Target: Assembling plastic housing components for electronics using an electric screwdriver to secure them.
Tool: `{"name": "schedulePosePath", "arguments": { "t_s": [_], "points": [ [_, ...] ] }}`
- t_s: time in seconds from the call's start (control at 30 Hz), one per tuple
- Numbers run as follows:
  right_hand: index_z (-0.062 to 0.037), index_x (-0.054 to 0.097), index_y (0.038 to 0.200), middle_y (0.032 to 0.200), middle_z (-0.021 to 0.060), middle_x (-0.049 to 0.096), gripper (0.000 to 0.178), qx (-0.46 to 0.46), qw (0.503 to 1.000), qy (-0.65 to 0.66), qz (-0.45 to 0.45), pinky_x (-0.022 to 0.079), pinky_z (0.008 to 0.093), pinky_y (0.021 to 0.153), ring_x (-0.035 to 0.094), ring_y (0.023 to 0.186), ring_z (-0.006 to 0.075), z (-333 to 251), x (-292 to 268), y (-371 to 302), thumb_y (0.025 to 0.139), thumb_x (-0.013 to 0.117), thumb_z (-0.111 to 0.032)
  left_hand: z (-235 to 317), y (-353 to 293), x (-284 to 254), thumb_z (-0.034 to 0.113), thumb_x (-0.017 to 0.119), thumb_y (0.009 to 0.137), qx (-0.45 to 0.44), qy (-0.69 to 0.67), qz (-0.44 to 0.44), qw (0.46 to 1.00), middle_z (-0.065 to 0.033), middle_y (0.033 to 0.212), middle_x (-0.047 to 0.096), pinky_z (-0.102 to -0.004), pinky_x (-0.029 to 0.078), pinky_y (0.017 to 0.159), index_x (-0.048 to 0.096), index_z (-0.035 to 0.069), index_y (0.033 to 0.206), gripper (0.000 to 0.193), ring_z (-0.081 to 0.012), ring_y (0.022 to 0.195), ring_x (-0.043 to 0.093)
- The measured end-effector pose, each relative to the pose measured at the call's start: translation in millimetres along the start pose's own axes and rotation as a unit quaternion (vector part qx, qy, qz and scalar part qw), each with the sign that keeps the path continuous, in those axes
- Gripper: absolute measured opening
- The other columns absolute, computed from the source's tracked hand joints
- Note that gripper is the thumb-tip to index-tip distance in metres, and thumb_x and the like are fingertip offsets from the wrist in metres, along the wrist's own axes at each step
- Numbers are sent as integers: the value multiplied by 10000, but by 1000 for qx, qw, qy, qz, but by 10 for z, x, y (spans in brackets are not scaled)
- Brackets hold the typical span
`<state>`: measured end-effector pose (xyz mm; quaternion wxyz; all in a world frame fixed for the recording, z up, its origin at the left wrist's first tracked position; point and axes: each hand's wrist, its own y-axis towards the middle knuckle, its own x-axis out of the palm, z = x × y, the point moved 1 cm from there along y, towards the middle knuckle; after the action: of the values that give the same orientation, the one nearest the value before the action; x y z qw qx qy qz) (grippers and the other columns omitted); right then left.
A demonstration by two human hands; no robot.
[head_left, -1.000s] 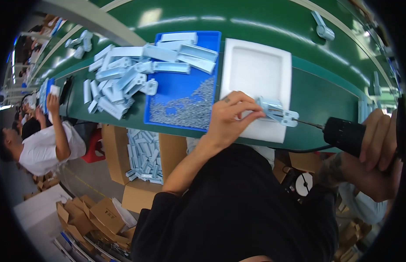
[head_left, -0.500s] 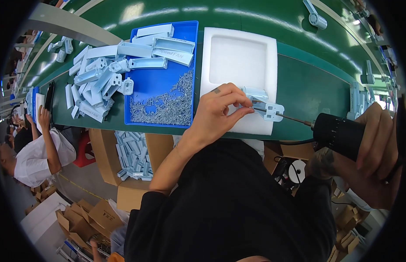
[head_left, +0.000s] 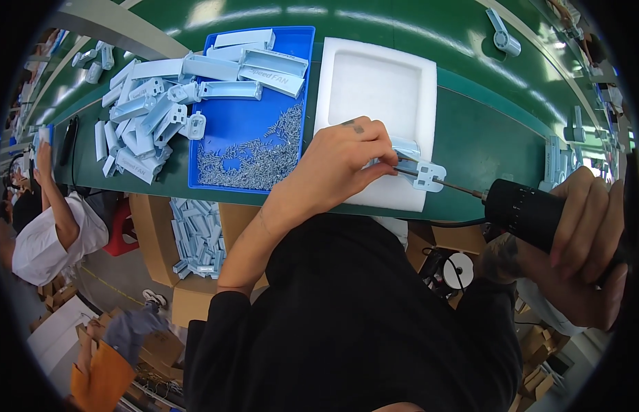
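Observation:
My left hand (head_left: pixel 347 161) is closed, thumb and forefinger pinched at a light-blue plastic housing (head_left: pixel 429 176). The housing has a flat end plate with small holes and a rounded body, partly hidden behind my fingers. It sits over the near right edge of a white foam tray (head_left: pixel 323 103). My right hand (head_left: pixel 591 226) grips a black electric screwdriver (head_left: pixel 522 209), held nearly level. Its long thin bit passes the end plate and reaches toward my left fingertips. Whether a screw sits at the tip is hidden.
Left of the foam stands a blue tray (head_left: pixel 309 69) with many loose screws (head_left: pixel 258 158) and light-blue housings. More housings (head_left: pixel 141 123) are heaped beside it on the green table (head_left: pixel 484 117). A cardboard box (head_left: pixel 151 233) of light-blue parts stands below. Another person (head_left: pixel 62 233) works at far left.
The view has shifted slightly. My left hand has turned a little, its back now more in sight; the screwdriver stays at the housing. A person in orange has appeared at lower left.

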<state>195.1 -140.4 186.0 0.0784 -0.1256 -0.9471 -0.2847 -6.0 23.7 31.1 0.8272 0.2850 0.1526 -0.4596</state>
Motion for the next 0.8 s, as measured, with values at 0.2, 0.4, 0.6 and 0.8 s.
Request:
{"name": "schedulePosePath", "arguments": {
  "t_s": [0.2,0.4,0.6,0.8],
  "points": [
    [-104,519,776,605,-51,487,278,-24,998,-3,52,396,134,509,407,409,31,29,-68,-54,845,615,-356,14,27,-8,46,823,813,22,11,-13,1000,-41,950,697,-344,553,724,741,49,947,157,-236,890,676],
    [-56,580,815,600,-53,503,236,-78,996,-20,29,376,108,514,427,405,19,92,106,81,805,593,-292,34,50,16,39,816,816,33,20,-29,999,-53,965,691,-347,549,731,737,38,962,167,-244,885,671],
    [30,605,1009,622,-44,515,368,-107,994,-11,36,388,125,508,446,424,20,144,242,161,806,596,-276,-9,39,38,54,828,809,29,-19,-33,999,-60,968,685,-339,551,742,743,41,988,198,-242,900,672],
    [62,604,1100,671,-17,511,421,-93,995,24,13,429,180,498,449,463,38,199,251,222,815,586,-247,-13,-60,106,132,881,773,-32,12,60,998,-46,1011,704,-349,563,798,745,83,1107,365,-248,967,674]
  ]
}}
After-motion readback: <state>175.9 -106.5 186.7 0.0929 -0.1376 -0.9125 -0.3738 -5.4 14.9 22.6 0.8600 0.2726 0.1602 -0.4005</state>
